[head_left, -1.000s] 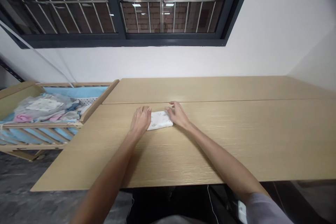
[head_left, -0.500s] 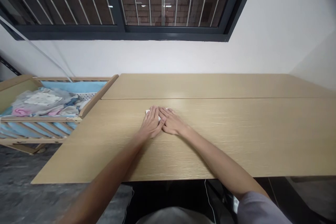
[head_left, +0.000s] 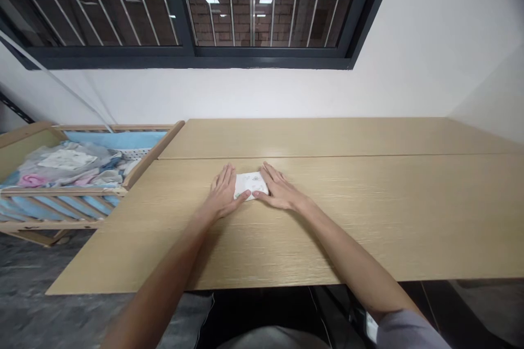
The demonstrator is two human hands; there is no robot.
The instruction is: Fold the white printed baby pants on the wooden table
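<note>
Folded white cloth [head_left: 251, 185] with a small printed pattern lies at 12 o'clock on the light wood table [head_left: 368, 218]. Both hands flank it, apart, palms down and fingers spread, not clamped on it. The left hand [head_left: 223, 193] sits at its 9 o'clock side, thumb reaching across the near corner; the right hand [head_left: 280, 190] sits at 3 o'clock, fingers against its edge. Squaring the finished fold looks like the step in hand; lifting the cloth would call for fingers under an edge. Wooden crib [head_left: 151, 155] holding a pile of baby clothes [head_left: 61, 166] stands at 10 o'clock.
</note>
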